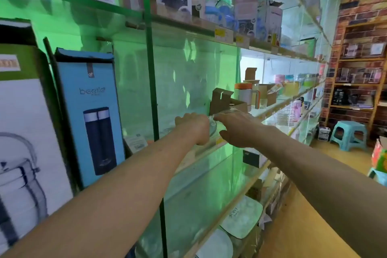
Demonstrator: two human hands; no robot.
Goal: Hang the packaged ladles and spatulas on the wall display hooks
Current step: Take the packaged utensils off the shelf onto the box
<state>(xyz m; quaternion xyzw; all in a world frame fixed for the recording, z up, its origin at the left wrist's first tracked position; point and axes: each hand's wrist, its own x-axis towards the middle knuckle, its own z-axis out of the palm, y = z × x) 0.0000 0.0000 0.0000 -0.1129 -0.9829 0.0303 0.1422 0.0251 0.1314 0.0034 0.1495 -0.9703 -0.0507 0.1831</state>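
fingers (226,118) of the right hand (238,130) lie straight and spread, tips at a clear glass piece (212,121) on the shelf (266,112), thumb low beneath; they hold nothing that shows. the left hand (193,126) is turned away, knuckles up, with its fingers hidden past the wrist, so i cannot tell whether it grips the glass or only rests by it. the two hands sit just beside each other with the glass between them, in front of a cardboard box (224,100). a mug (245,94) stands beyond, and a blue box (90,111) is well apart to the left. no ladles, spatulas or hooks are in view, so by the look of it the hanging is not yet begun. the step in hand looks like shifting the glass piece, which is too blurred to name. to do it well, take it from both sides, thumbs under and fingers over the rim. lift straight before drawing it out, so it neither scrapes the shelf nor knocks the box. glass is slick and hard to see against glass, so feel for the rim first.
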